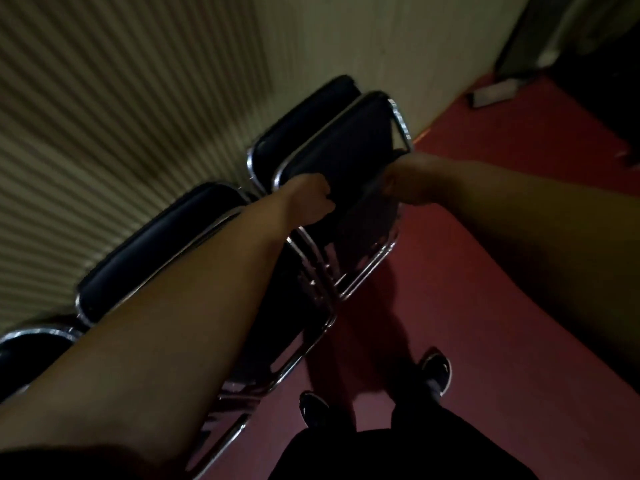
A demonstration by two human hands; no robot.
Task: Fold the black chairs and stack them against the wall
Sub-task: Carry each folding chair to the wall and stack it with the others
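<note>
1. Head view: a folded black chair [346, 157] with a chrome frame stands upright near the floor's edge along the wall [381, 39]. Its chrome legs hang low over the red floor [502, 289]. Blur and shadow hide whether the feet touch it.
2. The left hand [313, 199] is curled in a fist round the chair's left side, just below the bend of the chrome frame.
3. The right hand [405, 183] is on the chair's right side, under the chrome top corner. It is blurred, but its fingers look curled onto the chair. The two hands are apart, with the chair's black pad between them.
4. A second black chair [304, 116], also folded, stands just behind the first, between it and the wall.
5. Further left along the same floor edge, a third black chair [156, 244] leans toward a ribbed panel [104, 98] of the wall. The left forearm crosses in front of it and hides its lower half. The chrome and black corner of a fourth chair [27, 348] shows at the picture's left border.
6. Below the hands, a left shoe [313, 408] and a right shoe [437, 370], both dark, stand on the floor. Dark trousers fill the bottom border, and a shadow lies between the shoes and the chair legs.
7. At the far floor edge, by the wall's foot, lies a pale flat object [491, 93], too blurred to name. A dark opening rises beyond it.
</note>
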